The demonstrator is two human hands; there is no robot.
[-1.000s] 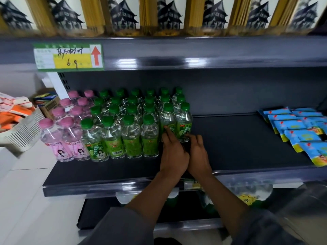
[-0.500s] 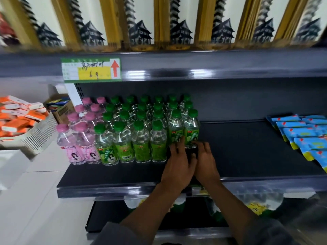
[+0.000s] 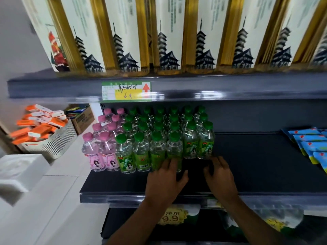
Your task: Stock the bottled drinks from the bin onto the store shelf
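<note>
Green-capped bottles (image 3: 191, 138) stood just beyond the fingertips; left hand (image 3: 165, 179) touched one, fingers relaxed; right hand (image 3: 220, 175) loosely curled, empty.

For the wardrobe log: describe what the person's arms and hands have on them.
Both the left hand and the right hand are bare: no gloves, rings, watch or bands show. The forearms are bare too. In this head view no sleeve is plainly visible; at the bottom edge of the frame the arms are cut off and blurred, so clothing higher up cannot be told.
</note>
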